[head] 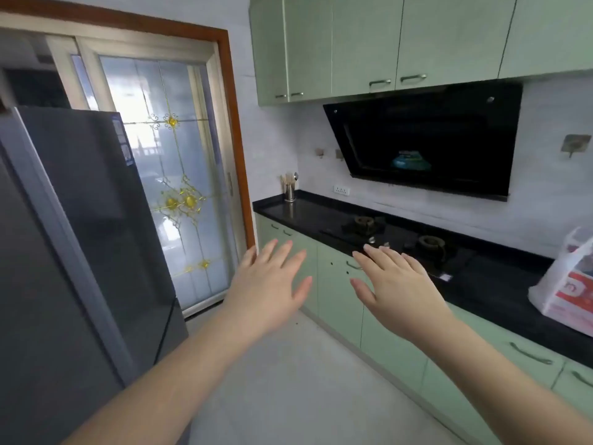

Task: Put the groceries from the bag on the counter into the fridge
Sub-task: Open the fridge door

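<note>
Item: kitchen, seen from the head view, task not yet begun by the look of it.

Left hand (269, 284): raised in mid-air over the floor, fingers straight and spread, holding nothing.

Right hand (394, 284): raised beside the left, fingers likewise straight and spread, holding nothing; it sits in front of the near edge of the counter (500, 293) without clearly touching it.

Bag (568, 284): white plastic with red print, standing on the black counter at the far right, partly cut off by the frame edge. Contents cannot be made out.

Fridge (96, 220): tall, dark grey, at the left; doors appear closed.

Other fittings: gas hob (398, 236) set into the counter between the hands and the bag; black range hood (426, 142) above it; utensil holder (289, 189) at the counter's far left end; glass door (167, 175) beyond the fridge.

Step in hand, as judged: turn right and reach for the bag.

Handling advice: thin plastic will likely sag, so steady the bag's mouth with one hand and lift items out with the other. Take one item at a time, since weights are unknown. Open the fridge with a free hand before carrying. Keep the bag clear of the hob burners.
</note>
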A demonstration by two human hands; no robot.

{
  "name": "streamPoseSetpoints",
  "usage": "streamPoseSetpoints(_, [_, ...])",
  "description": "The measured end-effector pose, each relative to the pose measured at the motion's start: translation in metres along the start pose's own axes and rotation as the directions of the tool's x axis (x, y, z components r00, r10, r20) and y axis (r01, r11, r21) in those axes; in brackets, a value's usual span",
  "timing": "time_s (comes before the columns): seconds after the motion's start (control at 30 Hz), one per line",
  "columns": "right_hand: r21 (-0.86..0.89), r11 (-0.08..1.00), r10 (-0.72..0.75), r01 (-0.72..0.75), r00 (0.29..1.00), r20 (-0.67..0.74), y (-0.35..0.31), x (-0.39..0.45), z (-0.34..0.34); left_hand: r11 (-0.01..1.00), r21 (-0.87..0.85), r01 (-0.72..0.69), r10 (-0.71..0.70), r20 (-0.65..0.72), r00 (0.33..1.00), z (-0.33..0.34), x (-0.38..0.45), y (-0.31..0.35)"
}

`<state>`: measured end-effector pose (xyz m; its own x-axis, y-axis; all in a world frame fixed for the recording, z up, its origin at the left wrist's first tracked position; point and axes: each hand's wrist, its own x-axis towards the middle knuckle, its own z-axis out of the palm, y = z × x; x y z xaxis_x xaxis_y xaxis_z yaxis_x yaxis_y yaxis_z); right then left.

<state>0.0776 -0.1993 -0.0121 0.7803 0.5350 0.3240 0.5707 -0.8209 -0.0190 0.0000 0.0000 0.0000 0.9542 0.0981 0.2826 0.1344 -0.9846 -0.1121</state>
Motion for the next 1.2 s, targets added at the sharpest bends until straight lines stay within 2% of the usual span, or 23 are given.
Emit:
streamPoseSetpoints(0.27, [0.026,0.998,-0.056,0.057,0.998,-0.037,-0.018,0.074,0.046,0.995,0.069,0.067,-0.062,-0.074,0.995,0.041,0.039,-0.051])
streamPoseSetpoints(0.57, [0.04,0.989,-0.142,0.142,0.99,0.012,-0.08,0.18,0.09,0.985,0.027,0.17,-0.168,-0.067,0.983,0.075,0.091,-0.152])
streamPoseSetpoints(0.73, [0.04,0.988,-0.149,0.15,0.989,-0.016,-0.105,0.229,0.106,0.983,0.042,0.179,-0.176,-0.06,0.983,0.089,0.127,-0.198])
streamPoseSetpoints(1.03, [0.025,0.981,-0.191,0.191,0.982,-0.004,-0.113,0.31,0.151,0.976,0.051,0.214,-0.213,-0.011,0.977,0.135,0.188,-0.239])
streamPoseSetpoints(1.2, [0.052,0.956,-0.287,0.288,0.958,-0.018,-0.109,0.37,0.192,0.95,0.101,0.295,-0.299,0.022,0.954,0.164,0.229,-0.257])
